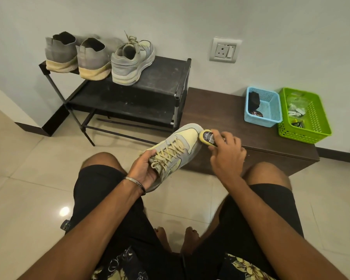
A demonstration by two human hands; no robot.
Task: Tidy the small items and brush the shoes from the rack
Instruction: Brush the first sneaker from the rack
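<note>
My left hand [144, 168] grips a grey and pale-yellow laced sneaker [178, 150] by its collar, toe pointing away over the floor. My right hand [227, 152] holds a small shoe brush [207, 137] with a dark label, its yellowish edge touching the sneaker's toe. On the black shoe rack [162, 77], the matching sneaker [132, 61] stands on the top shelf beside a pair of grey knit shoes [77, 55] with tan soles.
A low dark wooden bench [220, 114] runs right of the rack. On it stand a blue basket [264, 107] with a dark item and a green basket [304, 116] of small packets. A wall socket [225, 49] is above. I sit on a glossy tiled floor.
</note>
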